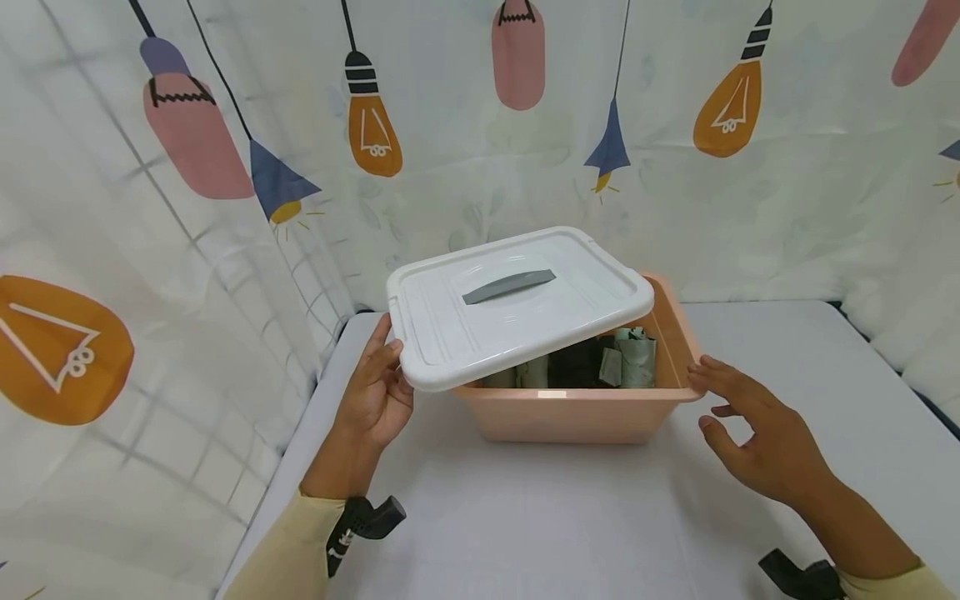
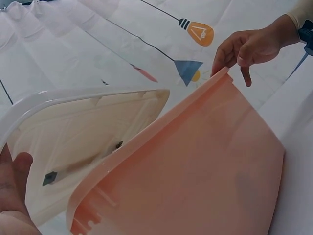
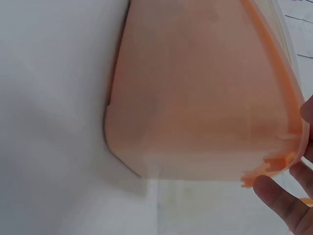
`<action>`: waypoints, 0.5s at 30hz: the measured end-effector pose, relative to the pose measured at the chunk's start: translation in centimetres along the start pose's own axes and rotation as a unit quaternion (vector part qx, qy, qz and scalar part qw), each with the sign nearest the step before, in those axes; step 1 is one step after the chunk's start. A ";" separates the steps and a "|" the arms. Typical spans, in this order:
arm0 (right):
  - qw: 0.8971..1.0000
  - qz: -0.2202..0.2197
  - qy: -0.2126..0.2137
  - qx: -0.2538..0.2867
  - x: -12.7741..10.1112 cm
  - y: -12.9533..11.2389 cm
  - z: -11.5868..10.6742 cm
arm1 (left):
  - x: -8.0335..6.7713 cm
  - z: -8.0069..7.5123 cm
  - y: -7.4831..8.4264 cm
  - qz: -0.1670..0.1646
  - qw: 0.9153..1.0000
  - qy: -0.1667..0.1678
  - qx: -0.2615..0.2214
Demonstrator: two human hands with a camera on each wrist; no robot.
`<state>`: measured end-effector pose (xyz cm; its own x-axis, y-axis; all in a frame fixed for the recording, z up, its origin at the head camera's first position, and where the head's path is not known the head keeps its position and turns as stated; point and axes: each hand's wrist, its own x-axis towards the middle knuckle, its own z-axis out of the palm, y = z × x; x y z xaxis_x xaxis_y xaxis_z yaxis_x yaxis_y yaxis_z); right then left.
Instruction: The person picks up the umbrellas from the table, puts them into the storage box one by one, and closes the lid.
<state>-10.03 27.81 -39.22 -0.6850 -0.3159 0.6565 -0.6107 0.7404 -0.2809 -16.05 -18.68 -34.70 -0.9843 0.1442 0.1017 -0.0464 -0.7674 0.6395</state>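
Observation:
A peach plastic bin (image 1: 570, 412) stands on the white table (image 1: 525, 525). A white lid (image 1: 517, 308) with a grey handle (image 1: 508, 286) sits tilted over it, shifted left, so the bin's front right is uncovered. My left hand (image 1: 386, 367) grips the lid's front left corner; the left wrist view shows the lid's underside (image 2: 83, 137) and my thumb (image 2: 19, 166) by its edge. My right hand (image 1: 712, 400) is open, its fingertips touching the bin's front right rim (image 2: 222, 73). Rolled grey-green and dark items (image 1: 626, 357) lie inside. The right wrist view shows the bin's wall (image 3: 195, 98).
A white curtain printed with lamps (image 1: 187, 133) hangs close behind and along the left side of the table. Bare tabletop lies in front of the bin and to its right (image 1: 810, 350). A black wrist mount (image 1: 363, 521) sits on each forearm.

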 end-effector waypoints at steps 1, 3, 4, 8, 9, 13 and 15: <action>1.000 0.005 -0.001 -0.004 0.1 0.0 -0.2 | 0.1 0.0 0.0 -0.001 1.000 -0.001 -0.001; 1.000 0.016 -0.005 0.000 0.4 0.0 -0.5 | 0.1 0.0 0.0 -0.003 1.000 -0.002 -0.003; 1.000 0.028 -0.010 -0.002 0.6 -0.1 -0.7 | 0.2 0.0 0.0 -0.004 1.000 -0.003 -0.003; 0.997 0.074 -0.035 0.010 1.7 -0.5 -1.5 | 0.3 0.0 0.1 -0.006 1.000 -0.006 -0.004; 0.996 0.083 -0.042 0.012 2.1 -0.6 -1.8 | 0.3 0.0 0.1 -0.007 1.000 -0.006 -0.003; 0.991 0.104 -0.076 0.027 4.0 -0.4 -2.6 | 0.4 0.1 0.1 -0.008 1.000 -0.011 0.001; 0.988 0.118 -0.091 0.035 5.0 -0.3 -3.0 | 0.5 0.1 0.1 -0.009 1.000 -0.013 0.003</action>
<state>-12.10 27.81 -33.70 -0.8673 -0.2457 0.4330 -0.4477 0.7653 -0.4624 -16.48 -18.59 -34.52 -0.9788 0.1730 0.1098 -0.0622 -0.7612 0.6455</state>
